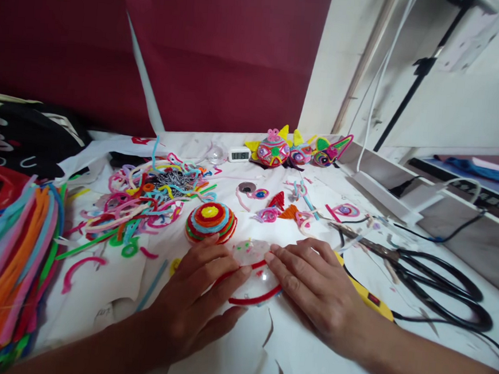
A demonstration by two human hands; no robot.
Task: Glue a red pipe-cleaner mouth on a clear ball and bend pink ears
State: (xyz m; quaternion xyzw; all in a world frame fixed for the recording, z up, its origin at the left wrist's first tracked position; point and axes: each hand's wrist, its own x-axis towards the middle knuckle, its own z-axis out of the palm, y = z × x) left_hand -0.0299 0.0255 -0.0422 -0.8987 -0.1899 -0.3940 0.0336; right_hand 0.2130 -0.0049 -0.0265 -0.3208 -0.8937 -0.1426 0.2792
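Observation:
Between my hands, low over the white table, is a clear plastic dome [263,280] with red pipe cleaner running around its lower edge. My left hand [207,290] grips its left side with fingers bent over the red strip. On the right side, the fingers of my right hand [314,290] press together against the dome and the strip. Just behind my left hand sits a half-ball [211,221] wound in rings of red, orange, blue and yellow pipe cleaner. A yellow corded tool with a red switch [370,297] lies partly hidden behind my right hand.
Large black-handled scissors [432,276] lie at right. Bundled pipe cleaners [10,260] fill the left edge; a tangled pile [145,196] lies behind. Decorated balls [274,148] and a small digital timer [239,154] stand at the back, near a power strip [382,194].

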